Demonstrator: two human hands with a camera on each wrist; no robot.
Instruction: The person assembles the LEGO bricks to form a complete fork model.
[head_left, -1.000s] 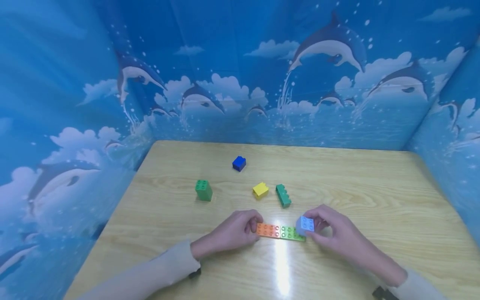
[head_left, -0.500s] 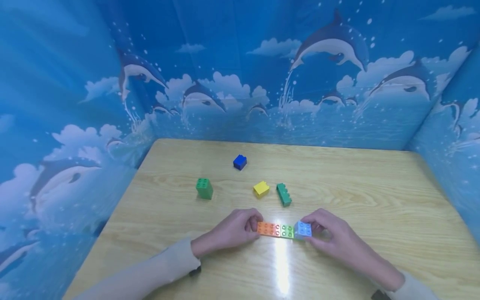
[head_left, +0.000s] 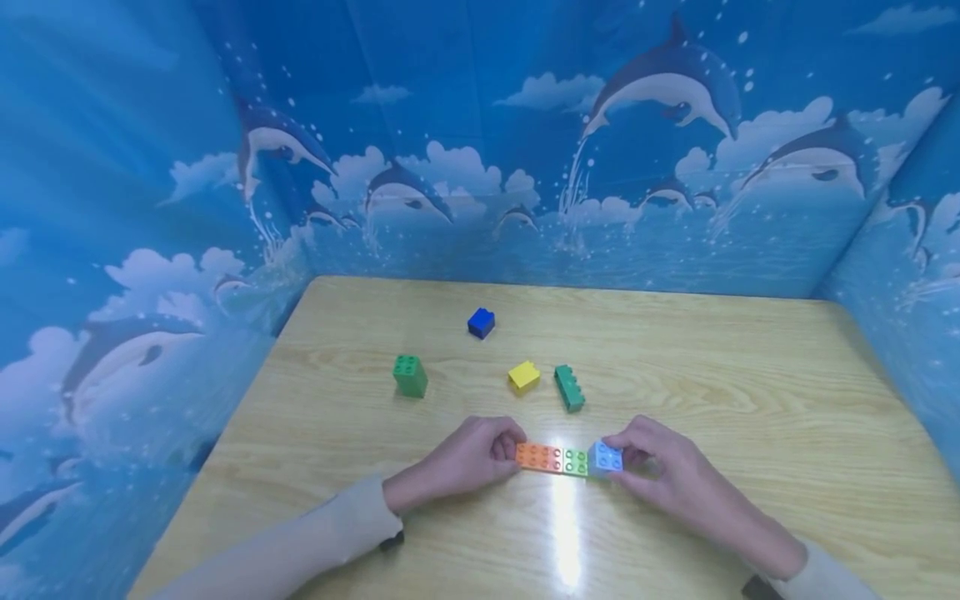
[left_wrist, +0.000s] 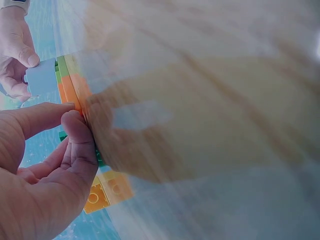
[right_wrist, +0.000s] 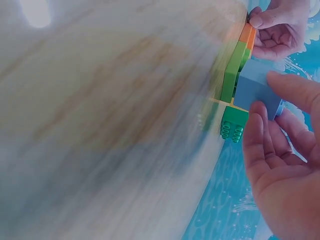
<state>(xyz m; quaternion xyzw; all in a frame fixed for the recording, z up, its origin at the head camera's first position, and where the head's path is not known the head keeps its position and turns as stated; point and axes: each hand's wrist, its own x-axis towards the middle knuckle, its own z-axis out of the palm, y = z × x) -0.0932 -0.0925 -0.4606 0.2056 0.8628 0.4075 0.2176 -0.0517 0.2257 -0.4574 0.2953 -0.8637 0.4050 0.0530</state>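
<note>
An orange brick (head_left: 538,457) and a light green brick (head_left: 576,462) lie end to end in a row on the table. My left hand (head_left: 480,454) pinches the orange brick's left end between thumb and fingers. On the right part of the light green brick sits a light blue brick (head_left: 606,457), which my right hand (head_left: 667,467) grips by its sides. From the right wrist, the light blue brick (right_wrist: 257,85) stands against the studded side of the light green brick (right_wrist: 234,70); whether it is fully pressed down I cannot tell.
Beyond the row, a yellow brick (head_left: 523,377) and a dark green brick (head_left: 569,388) lie on the wooden table (head_left: 750,375). A tall green brick (head_left: 410,376) stands at the left, and a dark blue brick (head_left: 481,322) lies farther back. Dolphin-print cloth (head_left: 465,167) walls the table.
My right hand has brought the light blue brick slightly left and down onto the light green brick's right part, straightening it. The left hand keeps its hold on the orange brick.
</note>
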